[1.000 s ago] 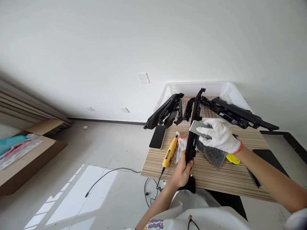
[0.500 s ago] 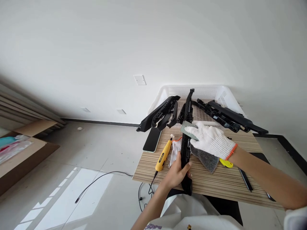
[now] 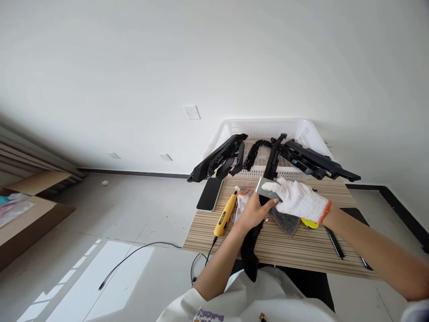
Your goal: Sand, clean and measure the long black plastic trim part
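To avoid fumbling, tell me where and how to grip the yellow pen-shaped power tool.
The yellow pen-shaped power tool is probably best gripped mid-barrel, from above and its left: it lies slim and lengthwise, with a white tip at the far end, a black cable at the near end and a white knit glove close on its right.

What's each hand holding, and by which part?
Left hand: long black plastic part, around its middle. Gloved right hand: flat grey-green block, by its right end.

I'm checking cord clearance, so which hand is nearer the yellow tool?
Left: the left hand grips the black part just right of the yellow tool; the gloved right hand is farther right.
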`<state>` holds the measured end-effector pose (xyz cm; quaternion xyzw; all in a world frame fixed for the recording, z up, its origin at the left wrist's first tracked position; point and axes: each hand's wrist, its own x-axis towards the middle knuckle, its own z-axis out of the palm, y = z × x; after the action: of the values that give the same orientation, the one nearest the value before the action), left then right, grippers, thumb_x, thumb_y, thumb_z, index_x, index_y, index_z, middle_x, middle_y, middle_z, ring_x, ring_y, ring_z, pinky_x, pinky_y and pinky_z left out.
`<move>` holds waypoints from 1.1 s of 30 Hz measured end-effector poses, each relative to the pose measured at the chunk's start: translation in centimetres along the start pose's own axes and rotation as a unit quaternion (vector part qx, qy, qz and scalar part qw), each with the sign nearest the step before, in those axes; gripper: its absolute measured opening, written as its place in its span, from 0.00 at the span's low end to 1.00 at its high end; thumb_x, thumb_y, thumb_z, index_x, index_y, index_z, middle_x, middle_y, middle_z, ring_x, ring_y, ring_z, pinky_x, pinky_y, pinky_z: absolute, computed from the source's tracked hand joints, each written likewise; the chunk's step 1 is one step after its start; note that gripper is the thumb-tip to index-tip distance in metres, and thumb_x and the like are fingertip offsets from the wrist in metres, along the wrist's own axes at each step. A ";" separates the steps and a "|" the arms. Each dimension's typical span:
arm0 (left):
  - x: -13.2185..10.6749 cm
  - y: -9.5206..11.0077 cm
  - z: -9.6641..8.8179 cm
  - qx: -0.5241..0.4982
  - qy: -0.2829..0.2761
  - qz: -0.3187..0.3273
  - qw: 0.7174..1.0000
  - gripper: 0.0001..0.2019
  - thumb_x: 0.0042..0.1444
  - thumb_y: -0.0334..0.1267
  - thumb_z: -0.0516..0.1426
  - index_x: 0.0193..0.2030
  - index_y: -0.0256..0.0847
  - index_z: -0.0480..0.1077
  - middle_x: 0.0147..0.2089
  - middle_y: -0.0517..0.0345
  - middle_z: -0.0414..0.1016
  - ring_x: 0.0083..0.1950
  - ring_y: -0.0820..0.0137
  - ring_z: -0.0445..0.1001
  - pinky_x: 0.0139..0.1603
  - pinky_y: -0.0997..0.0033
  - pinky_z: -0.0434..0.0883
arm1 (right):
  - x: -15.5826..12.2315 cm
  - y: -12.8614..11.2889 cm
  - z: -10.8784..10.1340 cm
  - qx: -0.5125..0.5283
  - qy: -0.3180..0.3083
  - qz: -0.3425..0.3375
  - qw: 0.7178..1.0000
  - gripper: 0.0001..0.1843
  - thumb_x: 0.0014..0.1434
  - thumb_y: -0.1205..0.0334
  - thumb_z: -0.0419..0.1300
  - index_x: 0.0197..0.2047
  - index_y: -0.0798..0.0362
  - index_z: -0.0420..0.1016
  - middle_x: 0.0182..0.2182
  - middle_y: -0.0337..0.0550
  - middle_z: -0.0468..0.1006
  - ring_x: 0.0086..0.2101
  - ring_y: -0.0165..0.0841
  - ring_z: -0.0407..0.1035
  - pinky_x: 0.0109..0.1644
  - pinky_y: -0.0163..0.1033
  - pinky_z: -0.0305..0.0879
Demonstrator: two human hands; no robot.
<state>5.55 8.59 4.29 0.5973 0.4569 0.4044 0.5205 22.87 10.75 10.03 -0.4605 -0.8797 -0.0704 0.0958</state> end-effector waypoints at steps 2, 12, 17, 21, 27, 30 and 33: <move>-0.2 -0.1 -0.1 0.028 -0.003 0.004 1.000 0.22 0.61 0.52 0.61 0.53 0.39 0.66 0.27 0.65 0.71 0.24 0.73 0.70 0.29 0.71 0.72 | -0.4 -0.2 -0.4 -0.018 -0.048 0.009 0.999 0.31 0.62 0.55 0.53 0.68 0.29 0.67 0.51 0.47 0.78 0.34 0.37 0.73 0.34 0.38 0.61; 0.0 -0.4 -0.9 0.111 -0.066 0.035 0.991 0.24 0.52 0.35 0.63 0.57 0.42 0.67 0.56 0.50 0.77 0.56 0.57 0.77 0.58 0.55 0.74 | -0.3 -1.7 -3.6 0.011 -0.204 0.080 0.976 0.45 0.55 0.57 0.59 0.73 0.26 0.50 0.43 0.47 0.83 0.38 0.49 0.78 0.37 0.43 0.64; -0.3 0.0 -0.8 0.019 -0.053 -0.074 0.996 0.16 0.51 0.36 0.63 0.46 0.42 0.66 0.38 0.60 0.77 0.20 0.74 0.70 0.24 0.69 0.71 | -0.7 -2.3 -2.9 0.038 -0.224 0.130 0.965 0.47 0.55 0.55 0.56 0.75 0.27 0.44 0.42 0.46 0.83 0.40 0.53 0.79 0.41 0.51 0.68; -0.3 0.3 -1.1 0.019 -0.044 -0.095 0.994 0.07 0.51 0.36 0.62 0.34 0.41 0.66 0.24 0.65 0.71 0.19 0.75 0.67 0.24 0.73 0.69 | -1.5 -2.5 -2.8 0.059 -0.207 0.141 0.966 0.46 0.55 0.55 0.55 0.75 0.28 0.46 0.45 0.45 0.83 0.42 0.52 0.79 0.43 0.51 0.69; -0.1 0.7 -1.2 0.065 -0.021 -0.102 0.992 0.09 0.51 0.33 0.59 0.40 0.42 0.68 0.23 0.67 0.71 0.21 0.73 0.69 0.24 0.73 0.68 | -1.6 -1.9 -2.5 0.029 -0.211 0.132 0.968 0.42 0.57 0.54 0.54 0.74 0.29 0.50 0.41 0.46 0.84 0.38 0.52 0.79 0.39 0.51 0.70; -0.2 0.8 -1.1 0.087 0.002 -0.081 0.993 0.14 0.50 0.31 0.59 0.45 0.42 0.68 0.26 0.66 0.74 0.26 0.71 0.74 0.30 0.72 0.71 | -0.7 -2.1 -2.7 0.018 -0.204 0.111 0.973 0.43 0.57 0.54 0.53 0.74 0.27 0.48 0.41 0.46 0.83 0.38 0.52 0.79 0.40 0.54 0.71; -0.2 0.8 -0.8 0.114 0.022 -0.060 0.991 0.14 0.50 0.31 0.61 0.45 0.42 0.71 0.29 0.62 0.77 0.33 0.67 0.78 0.35 0.70 0.74 | 0.6 -2.8 -3.5 0.018 -0.234 0.117 0.965 0.45 0.55 0.54 0.55 0.75 0.29 0.46 0.41 0.48 0.83 0.40 0.54 0.79 0.40 0.55 0.72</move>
<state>4.79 8.58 5.19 0.6156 0.5463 0.3308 0.4618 20.58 8.92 13.43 -0.5620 -0.8187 0.0664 -0.0971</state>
